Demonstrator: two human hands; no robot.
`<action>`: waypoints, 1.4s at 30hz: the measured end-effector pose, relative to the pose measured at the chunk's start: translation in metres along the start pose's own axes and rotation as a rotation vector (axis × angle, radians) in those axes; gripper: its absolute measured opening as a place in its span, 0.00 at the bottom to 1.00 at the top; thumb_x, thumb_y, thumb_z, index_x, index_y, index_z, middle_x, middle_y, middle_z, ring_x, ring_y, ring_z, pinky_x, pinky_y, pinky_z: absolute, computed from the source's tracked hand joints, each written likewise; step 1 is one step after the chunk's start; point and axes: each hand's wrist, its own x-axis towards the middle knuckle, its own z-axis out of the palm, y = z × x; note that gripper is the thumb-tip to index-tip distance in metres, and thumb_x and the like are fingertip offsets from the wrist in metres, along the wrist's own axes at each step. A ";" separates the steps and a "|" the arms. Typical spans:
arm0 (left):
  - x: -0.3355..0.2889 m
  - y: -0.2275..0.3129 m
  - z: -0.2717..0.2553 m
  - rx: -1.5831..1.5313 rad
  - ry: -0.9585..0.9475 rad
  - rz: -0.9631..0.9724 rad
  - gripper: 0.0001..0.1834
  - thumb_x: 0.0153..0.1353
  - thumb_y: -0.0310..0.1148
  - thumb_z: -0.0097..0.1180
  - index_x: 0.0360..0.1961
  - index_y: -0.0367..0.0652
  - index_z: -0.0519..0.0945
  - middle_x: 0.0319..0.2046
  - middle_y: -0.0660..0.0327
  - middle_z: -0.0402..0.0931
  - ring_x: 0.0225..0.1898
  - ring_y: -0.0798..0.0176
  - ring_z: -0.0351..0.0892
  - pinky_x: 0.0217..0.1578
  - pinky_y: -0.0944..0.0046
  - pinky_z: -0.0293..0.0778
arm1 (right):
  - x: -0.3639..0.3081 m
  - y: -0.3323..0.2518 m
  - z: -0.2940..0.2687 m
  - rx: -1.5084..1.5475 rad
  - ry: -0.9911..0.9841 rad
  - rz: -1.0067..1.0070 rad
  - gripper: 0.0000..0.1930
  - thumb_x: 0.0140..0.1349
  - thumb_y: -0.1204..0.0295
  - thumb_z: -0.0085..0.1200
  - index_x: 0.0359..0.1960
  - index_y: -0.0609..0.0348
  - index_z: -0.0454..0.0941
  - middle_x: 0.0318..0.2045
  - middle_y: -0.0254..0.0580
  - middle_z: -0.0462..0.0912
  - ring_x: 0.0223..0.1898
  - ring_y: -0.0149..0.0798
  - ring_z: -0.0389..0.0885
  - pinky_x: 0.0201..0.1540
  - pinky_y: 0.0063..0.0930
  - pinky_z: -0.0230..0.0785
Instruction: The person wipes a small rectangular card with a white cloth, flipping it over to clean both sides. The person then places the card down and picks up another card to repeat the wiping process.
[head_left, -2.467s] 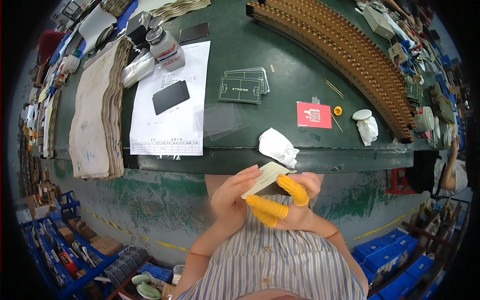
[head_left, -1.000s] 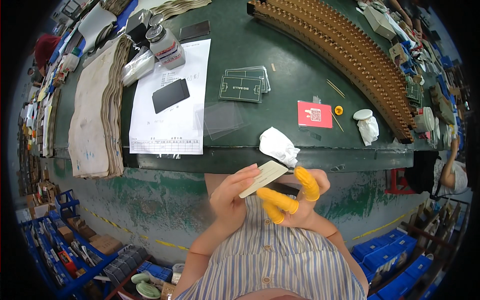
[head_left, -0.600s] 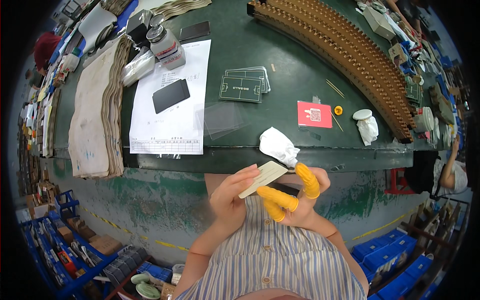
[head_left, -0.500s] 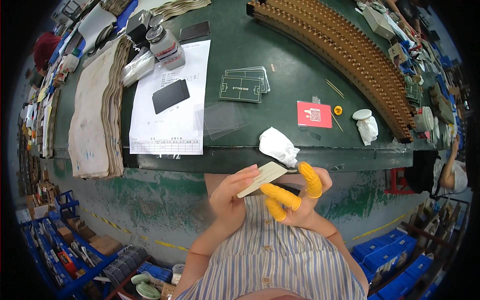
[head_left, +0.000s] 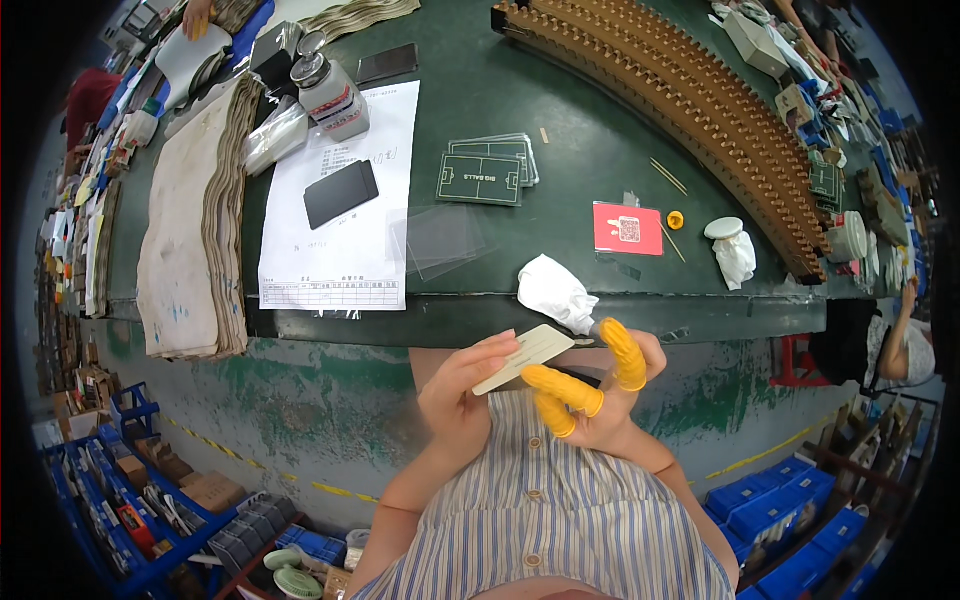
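Just off the table's front edge, my left hand (head_left: 462, 385) grips a pale cream card (head_left: 525, 359) between thumb and fingers, tilted up to the right. My right hand (head_left: 605, 405) is beside it with fingers spread and yellow finger cots (head_left: 625, 357) on several of them. One covered fingertip lies close to the card's lower edge; whether it touches, I cannot tell. A crumpled white cloth (head_left: 555, 293) lies on the table edge just beyond both hands.
On the green table (head_left: 560, 80) are dark green printed cards (head_left: 480, 178), a black card stack (head_left: 341, 193) on a paper sheet (head_left: 300, 258), a metal-topped bottle (head_left: 330, 97), a red card (head_left: 628, 229), a white-capped cloth bundle (head_left: 735, 255) and a long slotted wooden rack (head_left: 690, 110).
My right hand's raised finger has shifted slightly up and right; the card barely moves. Another person's hand has come into view at the far upper left, over a stack of sheets.
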 end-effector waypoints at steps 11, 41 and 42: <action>0.002 0.001 0.000 0.024 -0.005 -0.011 0.07 0.62 0.17 0.45 0.39 0.37 0.71 0.39 0.45 0.78 0.45 0.45 0.79 0.49 0.51 0.75 | 0.000 0.002 0.003 0.036 0.014 -0.052 0.14 0.47 0.61 0.62 0.39 0.30 0.83 0.55 0.42 0.62 0.52 0.45 0.54 0.49 0.38 0.54; -0.005 0.014 0.014 -0.023 0.008 -0.078 0.09 0.58 0.16 0.47 0.38 0.35 0.76 0.43 0.47 0.78 0.48 0.48 0.78 0.49 0.57 0.73 | -0.002 0.004 -0.004 0.239 0.080 -0.034 0.17 0.45 0.61 0.65 0.40 0.29 0.82 0.53 0.41 0.58 0.51 0.46 0.54 0.49 0.40 0.54; -0.003 0.014 0.013 0.003 0.001 -0.056 0.07 0.59 0.18 0.49 0.38 0.36 0.75 0.42 0.47 0.79 0.47 0.47 0.79 0.49 0.57 0.74 | 0.001 0.003 -0.006 0.200 0.068 -0.083 0.17 0.46 0.61 0.65 0.40 0.28 0.82 0.53 0.41 0.57 0.52 0.46 0.54 0.49 0.39 0.54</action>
